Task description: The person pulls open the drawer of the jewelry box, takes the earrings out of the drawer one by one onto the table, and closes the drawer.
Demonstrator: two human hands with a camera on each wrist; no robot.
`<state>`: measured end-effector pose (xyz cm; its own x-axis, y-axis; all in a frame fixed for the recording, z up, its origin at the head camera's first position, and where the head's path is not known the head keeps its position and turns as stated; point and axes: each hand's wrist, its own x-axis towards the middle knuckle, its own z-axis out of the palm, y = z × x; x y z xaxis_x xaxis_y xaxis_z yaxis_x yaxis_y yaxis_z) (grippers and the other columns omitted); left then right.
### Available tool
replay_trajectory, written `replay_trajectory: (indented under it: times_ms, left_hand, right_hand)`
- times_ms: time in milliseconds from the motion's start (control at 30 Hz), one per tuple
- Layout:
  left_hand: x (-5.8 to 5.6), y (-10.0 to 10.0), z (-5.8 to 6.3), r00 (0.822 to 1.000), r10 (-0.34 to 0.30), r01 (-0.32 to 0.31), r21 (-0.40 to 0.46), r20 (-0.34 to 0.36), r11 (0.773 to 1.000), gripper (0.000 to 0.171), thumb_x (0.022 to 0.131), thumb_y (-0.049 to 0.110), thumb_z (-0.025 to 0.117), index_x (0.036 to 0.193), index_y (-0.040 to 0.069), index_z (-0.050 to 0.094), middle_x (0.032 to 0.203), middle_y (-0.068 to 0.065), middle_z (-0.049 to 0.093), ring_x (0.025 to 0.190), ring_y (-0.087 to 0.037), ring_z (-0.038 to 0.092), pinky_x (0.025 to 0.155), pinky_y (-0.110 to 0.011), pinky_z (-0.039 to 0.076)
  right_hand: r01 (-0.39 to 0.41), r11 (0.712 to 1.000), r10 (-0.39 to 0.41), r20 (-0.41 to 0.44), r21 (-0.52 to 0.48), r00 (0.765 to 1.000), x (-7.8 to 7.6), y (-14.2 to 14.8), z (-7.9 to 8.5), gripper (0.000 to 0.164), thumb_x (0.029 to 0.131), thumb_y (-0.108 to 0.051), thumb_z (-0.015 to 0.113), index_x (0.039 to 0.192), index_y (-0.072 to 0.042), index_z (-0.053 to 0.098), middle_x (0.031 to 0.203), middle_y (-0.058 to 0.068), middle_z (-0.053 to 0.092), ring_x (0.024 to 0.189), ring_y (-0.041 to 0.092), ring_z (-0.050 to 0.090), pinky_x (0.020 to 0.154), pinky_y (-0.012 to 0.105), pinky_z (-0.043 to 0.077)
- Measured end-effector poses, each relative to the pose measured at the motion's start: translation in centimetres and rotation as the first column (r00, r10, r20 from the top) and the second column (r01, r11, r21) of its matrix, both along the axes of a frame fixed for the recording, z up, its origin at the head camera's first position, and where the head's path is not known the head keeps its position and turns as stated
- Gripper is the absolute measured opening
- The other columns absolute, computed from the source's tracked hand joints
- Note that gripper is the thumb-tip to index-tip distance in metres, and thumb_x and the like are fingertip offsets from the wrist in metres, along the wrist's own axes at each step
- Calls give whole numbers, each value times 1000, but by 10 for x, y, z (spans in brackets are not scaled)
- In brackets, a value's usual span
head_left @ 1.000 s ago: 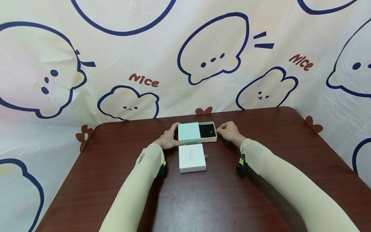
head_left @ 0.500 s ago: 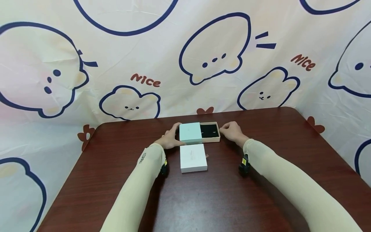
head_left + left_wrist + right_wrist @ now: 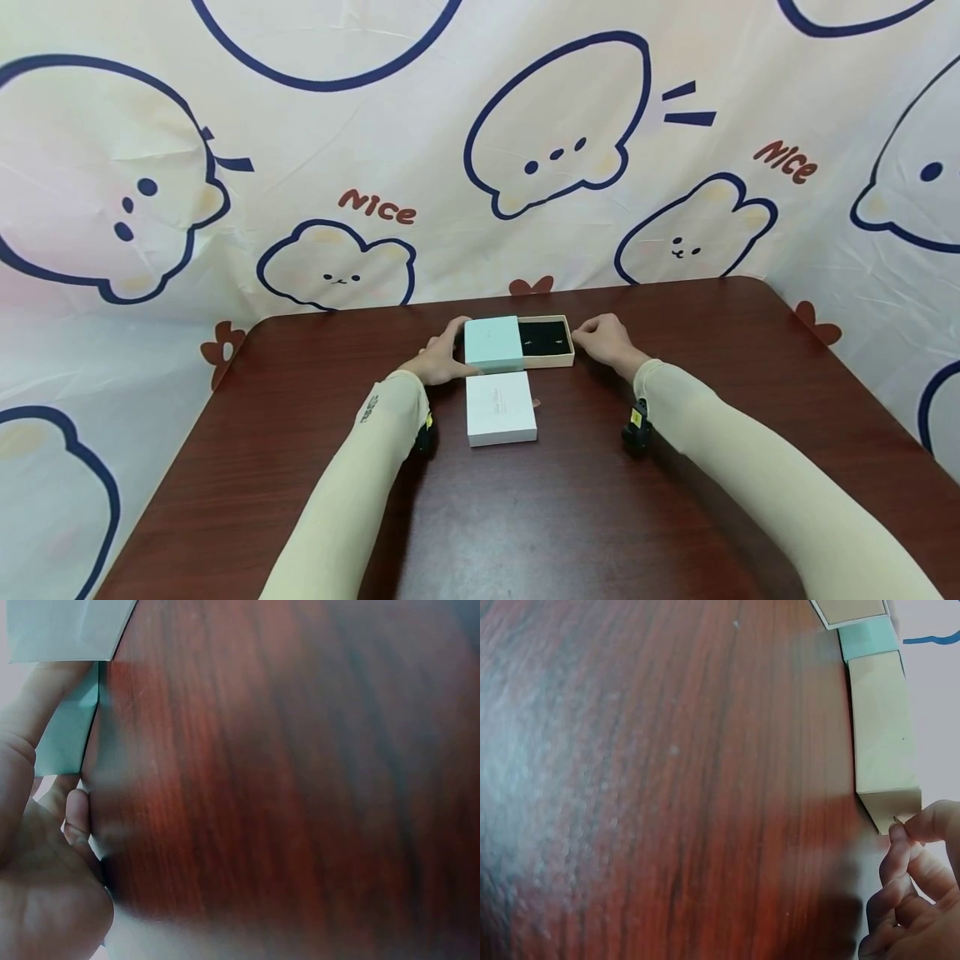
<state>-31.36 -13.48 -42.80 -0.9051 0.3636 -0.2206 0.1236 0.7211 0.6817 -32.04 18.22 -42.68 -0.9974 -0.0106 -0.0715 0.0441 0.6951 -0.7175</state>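
Note:
A mint-green box sleeve (image 3: 492, 343) lies toward the far side of the table, its cream drawer (image 3: 549, 362) pulled well out to the right. Inside the drawer is a black insert (image 3: 546, 340) bearing small shiny pieces, too tiny to identify. My left hand (image 3: 435, 362) grips the sleeve from the left, thumb at the near side and fingers at the far side. At the drawer's right end, my right hand (image 3: 606, 340) pinches a small pull tab (image 3: 897, 820) between thumb and index finger. The right wrist view shows the drawer's plain cream side (image 3: 883, 724).
Just in front of the sleeve sits a white box (image 3: 501, 408) with faint lettering on top and a small tab (image 3: 536, 403) at its right side. The dark wood table (image 3: 487, 517) reaches back to a cloth backdrop (image 3: 450, 167) printed with cartoon figures.
The drawer has slid farther right out of the sleeve along with my right hand, exposing more of the black insert and its shiny pieces. My left hand stays on the sleeve.

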Motion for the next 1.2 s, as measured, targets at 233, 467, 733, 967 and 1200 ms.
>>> replay_trajectory:
  times_ms: [233,467,733,967,1200]
  left_hand:
    - [0,0,1,1000,-2,2,-3,1,1000,98,90,33,77,160,29,8,166,-17,23,153,-44,16,120,-68,11]
    - [-1,0,0,1000,-1,1,-11,1,1000,99,90,34,77,160,29,8,165,-18,24,152,-44,17,120,-68,12]
    - [-3,0,-2,1000,-3,3,-12,2,1000,99,90,34,76,161,29,7,166,-17,22,153,-44,15,120,-69,10]
    - [-2,0,-1,1000,-2,2,-6,2,1000,98,90,34,76,161,29,7,166,-17,22,153,-44,15,120,-69,10]
    - [-3,0,-2,1000,2,-2,-7,1,1000,98,90,34,77,160,29,8,167,-15,20,153,-44,15,120,-69,10]
  right_hand:
    - [11,1000,-11,16,4,1000,-1,1,0,26,94,-21,59,95,-3,78,106,13,72,94,23,58,81,31,45]
    - [-3,1000,3,-10,-18,1000,2,4,5,25,91,-20,59,87,-5,78,95,9,71,86,21,56,76,30,44]
    - [14,1000,-14,11,4,1000,-1,7,2,26,93,-21,60,94,-3,78,104,12,72,94,23,57,80,30,43]
    - [13,1000,-13,9,12,1000,1,8,5,25,93,-21,60,94,-3,77,103,12,72,93,22,57,79,29,43]
    - [14,1000,-14,24,5,1000,1,10,4,26,94,-22,60,95,-3,77,104,12,70,94,23,57,82,31,44]
